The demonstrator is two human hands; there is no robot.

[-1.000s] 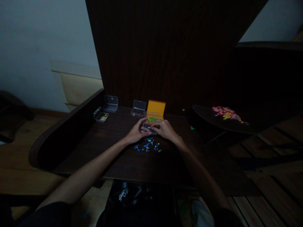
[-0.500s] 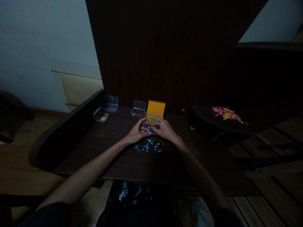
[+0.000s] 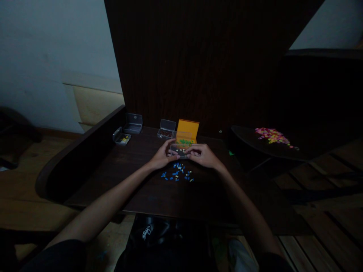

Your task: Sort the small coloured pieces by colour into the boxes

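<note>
A small clear plastic box [image 3: 179, 151] sits on the dark wooden table [image 3: 133, 181], and both hands close around it. My left hand [image 3: 161, 157] grips its left end with curled fingers. My right hand [image 3: 202, 155] pinches its right end. Several small blue and pale pieces [image 3: 177, 174] lie scattered on the table just in front of the hands. Right behind the clear box stands an orange box [image 3: 186, 133] with its lid up and green pieces inside.
Three more small clear boxes stand at the back left: one with dark pieces [image 3: 166, 129], one shut [image 3: 133, 123], one with yellow pieces [image 3: 121, 137]. A heap of pink and yellow pieces [image 3: 271, 136] lies on a dark surface to the right. A raised rim [image 3: 79, 147] borders the table's left.
My right hand has shifted slightly to the right along the clear box and its fingers have curled tighter. The view has tilted a little; the left hand stays put.
</note>
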